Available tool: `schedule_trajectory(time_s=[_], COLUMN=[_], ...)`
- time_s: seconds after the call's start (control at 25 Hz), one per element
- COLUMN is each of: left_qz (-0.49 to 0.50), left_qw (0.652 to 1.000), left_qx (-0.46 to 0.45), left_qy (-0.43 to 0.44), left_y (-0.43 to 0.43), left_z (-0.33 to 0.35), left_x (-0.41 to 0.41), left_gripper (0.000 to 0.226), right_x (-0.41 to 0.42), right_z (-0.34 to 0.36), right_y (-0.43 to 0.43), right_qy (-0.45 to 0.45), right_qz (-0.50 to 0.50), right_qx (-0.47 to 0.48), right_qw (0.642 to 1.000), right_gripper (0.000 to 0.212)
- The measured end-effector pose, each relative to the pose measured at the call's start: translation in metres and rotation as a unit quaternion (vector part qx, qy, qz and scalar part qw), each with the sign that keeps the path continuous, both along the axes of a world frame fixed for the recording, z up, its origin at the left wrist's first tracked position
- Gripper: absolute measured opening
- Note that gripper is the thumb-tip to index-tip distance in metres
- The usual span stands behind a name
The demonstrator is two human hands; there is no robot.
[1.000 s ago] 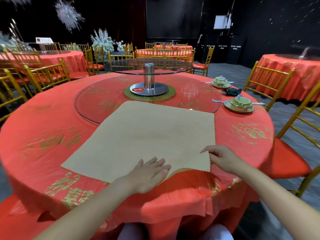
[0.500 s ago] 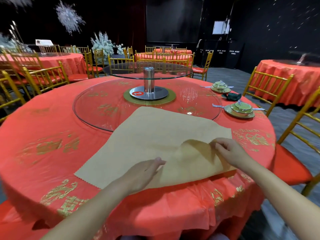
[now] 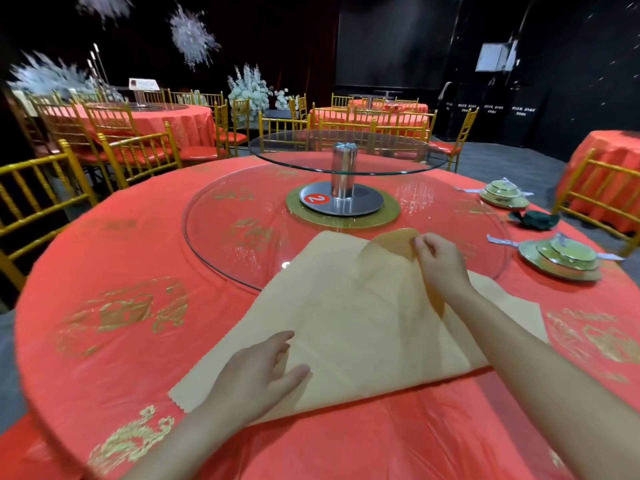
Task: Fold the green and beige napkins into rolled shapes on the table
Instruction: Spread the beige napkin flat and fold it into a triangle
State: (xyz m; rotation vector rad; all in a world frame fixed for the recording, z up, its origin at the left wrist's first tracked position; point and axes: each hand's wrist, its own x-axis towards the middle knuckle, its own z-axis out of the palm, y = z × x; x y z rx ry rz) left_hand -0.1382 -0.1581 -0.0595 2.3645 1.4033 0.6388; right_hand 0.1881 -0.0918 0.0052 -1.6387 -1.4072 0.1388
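One head view, items as follows.

Table (image 3: 104,271): round, covered in a red cloth with gold print.

Glass turntable (image 3: 242,244): large clear disc lying on the middle of the table. At its centre a metal post (image 3: 343,174) rises from a round base with a red disc marked 2. The post carries a raised glass tier (image 3: 346,150).

Beige napkin (image 3: 346,323): lies on the near side of the table, its far part overlapping the turntable's edge. Its near right part is folded up and over towards the far corner.

Right hand (image 3: 440,258): grip closed, fingers and thumb pinching the turned-over corner of the beige napkin and holding it above the far end of the cloth.

Left hand (image 3: 256,379): grip slack, fingers straight and spread, resting on the napkin close to its near left corner.

Green napkin (image 3: 535,220): dark, crumpled, on the table's right side, well apart from both hands. It sits between the near place setting (image 3: 561,258) and the far place setting (image 3: 504,195), each made of stacked green dishes.

Gold chairs (image 3: 138,150): ranged round the table's far and left sides, with more red-clothed tables behind them.
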Motion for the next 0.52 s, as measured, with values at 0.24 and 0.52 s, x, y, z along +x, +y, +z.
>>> schedule_trajectory(time_s=[0.24,0.52], left_qz=[0.115,0.205], left_qw=[0.988,0.976], left_qx=[0.033,0.031], left_qy=[-0.094,-0.06], left_y=[0.043,0.092], left_z=[-0.016,-0.02], left_x=[-0.008,-0.01], left_gripper=[0.047,0.04], right_x=[-0.019,-0.044], right_z=[-0.019,-0.048], right_y=[0.092,0.167], right_qy=[0.021,-0.021], right_qz=[-0.022,-0.045], right_qx=[-0.028,-0.095], right_qw=[0.999,0.994], right_gripper=[0.032,0.03])
